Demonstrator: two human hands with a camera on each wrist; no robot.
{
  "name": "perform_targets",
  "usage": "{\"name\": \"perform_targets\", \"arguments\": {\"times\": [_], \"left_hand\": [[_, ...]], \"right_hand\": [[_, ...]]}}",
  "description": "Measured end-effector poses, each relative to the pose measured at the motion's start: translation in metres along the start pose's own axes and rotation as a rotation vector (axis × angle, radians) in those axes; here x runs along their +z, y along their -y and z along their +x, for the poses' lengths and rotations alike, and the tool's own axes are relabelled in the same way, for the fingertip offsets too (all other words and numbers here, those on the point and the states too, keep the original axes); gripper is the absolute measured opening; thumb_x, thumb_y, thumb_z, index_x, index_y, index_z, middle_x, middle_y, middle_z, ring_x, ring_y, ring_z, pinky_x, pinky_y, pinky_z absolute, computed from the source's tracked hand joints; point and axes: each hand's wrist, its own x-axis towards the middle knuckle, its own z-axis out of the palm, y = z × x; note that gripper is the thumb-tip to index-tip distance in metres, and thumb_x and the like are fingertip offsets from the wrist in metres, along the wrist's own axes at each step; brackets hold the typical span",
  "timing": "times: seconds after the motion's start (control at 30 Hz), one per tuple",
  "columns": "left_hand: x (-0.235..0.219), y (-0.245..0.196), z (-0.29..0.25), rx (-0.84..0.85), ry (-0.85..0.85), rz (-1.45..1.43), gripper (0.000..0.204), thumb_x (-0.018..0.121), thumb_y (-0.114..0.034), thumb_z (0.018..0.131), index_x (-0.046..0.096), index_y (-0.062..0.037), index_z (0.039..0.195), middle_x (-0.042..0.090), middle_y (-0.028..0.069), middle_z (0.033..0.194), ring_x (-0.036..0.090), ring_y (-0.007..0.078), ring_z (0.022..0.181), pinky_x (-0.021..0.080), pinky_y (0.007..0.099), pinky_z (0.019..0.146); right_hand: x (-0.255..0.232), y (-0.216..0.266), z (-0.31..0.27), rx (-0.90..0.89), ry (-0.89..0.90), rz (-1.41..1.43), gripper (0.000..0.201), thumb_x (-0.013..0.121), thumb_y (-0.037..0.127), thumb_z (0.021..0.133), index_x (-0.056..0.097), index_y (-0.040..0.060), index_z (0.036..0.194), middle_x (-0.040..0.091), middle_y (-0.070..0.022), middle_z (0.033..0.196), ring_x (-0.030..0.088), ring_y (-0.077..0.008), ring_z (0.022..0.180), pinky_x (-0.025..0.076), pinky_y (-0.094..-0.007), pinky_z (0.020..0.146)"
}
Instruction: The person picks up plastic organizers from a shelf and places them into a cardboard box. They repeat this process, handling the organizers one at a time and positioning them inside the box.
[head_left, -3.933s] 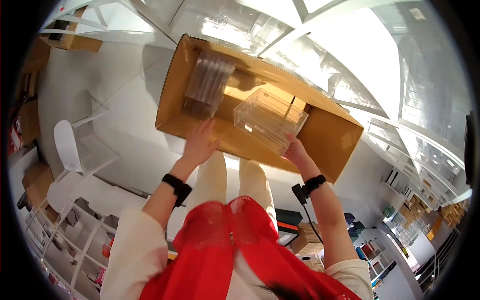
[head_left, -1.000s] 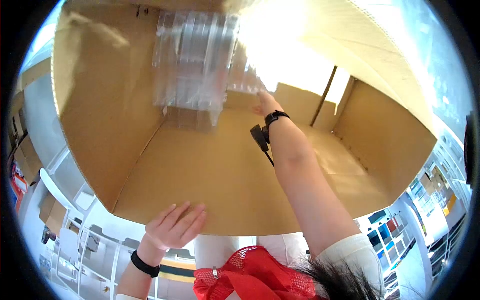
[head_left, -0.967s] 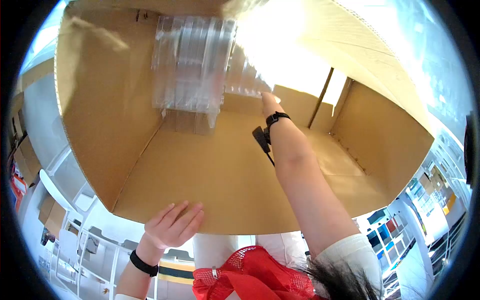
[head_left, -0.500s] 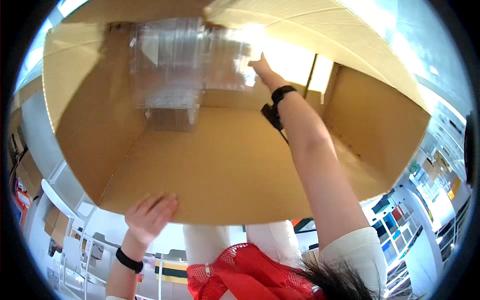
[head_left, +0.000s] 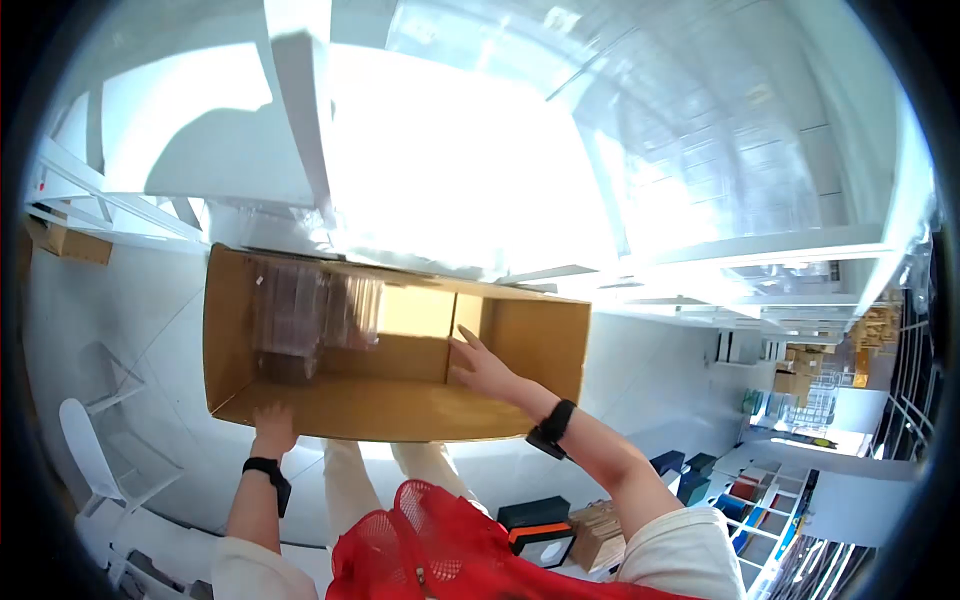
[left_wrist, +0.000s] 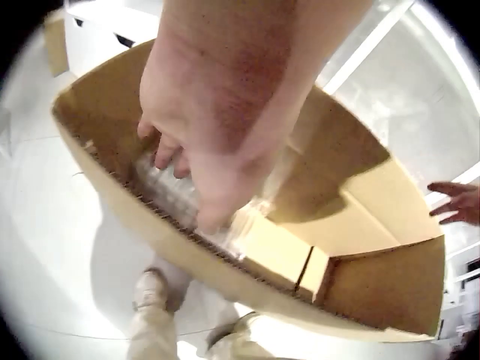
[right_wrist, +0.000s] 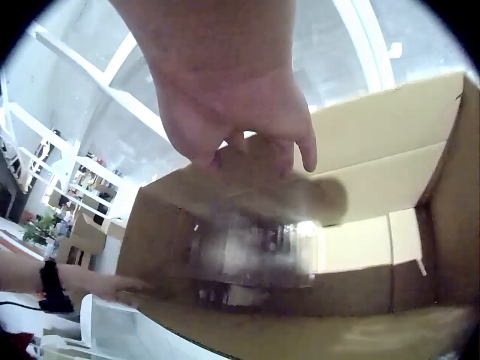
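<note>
A long, open-topped cardboard box (head_left: 420, 405) stands in front of my legs. Clear plastic boxes (head_left: 288, 310) stand packed against its left end, and a further clear plastic box (head_left: 356, 312) sits just right of them along the far wall. My left hand (head_left: 275, 428) rests at the near left rim, its fingers reaching over the edge. My right hand (head_left: 487, 372) is over the right half of the cardboard box, fingers spread and holding nothing. In the right wrist view the right hand's shadow falls on the far wall.
White frames and glaring clear panels (head_left: 690, 170) rise behind the cardboard box. A white chair (head_left: 90, 450) stands to the left. Dark boxes (head_left: 535, 520) and a brown stack (head_left: 598, 535) are on the floor by my right side.
A clear plastic box that my right hand held first now stands beside the others. That hand has drawn back from it, toward me. My head has pulled back from the cardboard box.
</note>
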Motion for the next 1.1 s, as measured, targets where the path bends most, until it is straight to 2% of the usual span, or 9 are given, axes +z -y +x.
{"name": "perform_targets", "arguments": {"times": [0.2,0.4,0.43,0.5,0.57,0.73,0.9,1.03,1.1], "left_hand": [[-0.177,-0.126,0.039,0.397,-0.294,-0.493,0.04,0.056,-0.02,0.077,0.047,-0.0057,0.113,0.051,0.0125,0.109,0.05,0.031,0.098,0.041,0.0385,0.082],[-0.341,-0.249,0.055,0.701,-0.698,-0.624,0.033,0.054,-0.014,0.079,0.048,-0.0042,0.11,0.054,0.0158,0.103,0.051,0.0325,0.096,0.041,0.0355,0.083],[-0.364,-0.262,0.062,0.708,-0.803,-0.617,0.034,0.055,-0.014,0.078,0.048,-0.0047,0.111,0.051,0.015,0.108,0.049,0.0318,0.099,0.04,0.0355,0.085],[-0.413,-0.272,0.078,0.656,-1.037,-0.455,0.039,0.057,-0.014,0.077,0.046,-0.006,0.113,0.045,0.0138,0.117,0.045,0.0311,0.105,0.038,0.0364,0.088],[-0.463,-0.273,0.102,0.535,-1.113,-0.348,0.048,0.059,-0.017,0.073,0.043,-0.0072,0.117,0.037,0.0152,0.124,0.039,0.0329,0.111,0.037,0.0392,0.089],[-0.564,-0.283,0.12,0.456,-1.443,0.273,0.036,0.053,-0.027,0.078,0.051,-0.0019,0.105,0.055,0.02,0.094,0.052,0.0351,0.089,0.041,0.0428,0.078],[-0.562,-0.365,0.134,0.592,-0.888,-0.488,0.04,0.05,-0.036,0.082,0.05,-0.0051,0.108,0.059,0.0089,0.096,0.056,0.0248,0.088,0.043,0.0336,0.075],[-0.547,-0.425,0.121,0.576,0.043,-1.316,0.051,0.04,-0.046,0.086,0.041,-0.0107,0.123,0.049,0.0075,0.115,0.05,0.0176,0.1,0.043,0.034,0.08],[-0.543,-0.434,0.138,0.688,0.197,-1.418,0.047,0.04,-0.044,0.087,0.046,-0.0089,0.118,0.052,0.0058,0.108,0.052,0.0164,0.096,0.045,0.0342,0.081]], "right_hand": [[-0.045,-0.131,-0.148,-0.194,-0.138,-0.775,0.04,0.051,0.022,0.082,0.046,0.01,0.12,0.022,-0.0218,0.134,0.029,-0.0371,0.12,0.033,-0.0381,0.095],[-0.032,-0.209,-0.351,0.586,-0.232,-0.112,0.034,0.051,0.025,0.084,0.05,0.0078,0.114,0.045,-0.0183,0.119,0.03,-0.0381,0.119,0.034,-0.0438,0.093],[0.027,-0.35,-0.389,0.372,-0.315,-0.367,0.031,0.051,0.021,0.083,0.053,0.0039,0.108,0.049,-0.0173,0.113,0.04,-0.0371,0.111,0.037,-0.0444,0.09],[0.029,-0.298,-0.434,0.904,-0.417,0.181,0.025,0.051,0.012,0.079,0.058,0.0037,0.102,0.056,-0.0171,0.103,0.05,-0.0306,0.099,0.042,-0.0398,0.083],[0.057,-0.315,-0.477,0.648,0.488,-0.808,0.042,0.052,0.024,0.082,0.046,0.0077,0.12,0.036,-0.0165,0.128,0.036,-0.0308,0.117,0.035,-0.0418,0.093],[0.102,-0.195,-0.499,1.412,-0.231,0.717,0.037,0.05,0.014,0.085,0.044,0.0029,0.12,0.04,-0.0129,0.126,0.045,-0.0281,0.108,0.042,-0.042,0.085],[0.192,-0.24,-0.466,1.072,0.148,0.46,0.043,0.056,0.026,0.082,0.047,0.0005,0.115,0.044,-0.0214,0.118,0.045,-0.0314,0.106,0.041,-0.0401,0.083],[0.109,-0.246,-0.401,0.288,-0.586,-0.341,0.045,0.053,0.023,0.081,0.042,-0.0064,0.113,0.041,-0.0228,0.119,0.041,-0.0386,0.108,0.033,-0.0407,0.093],[-0.033,-0.164,-0.359,0.236,-1.043,0.499,0.038,0.051,0.01,0.083,0.041,-0.0013,0.117,0.04,-0.0206,0.121,0.044,-0.0315,0.109,0.036,-0.0367,0.091]]}}
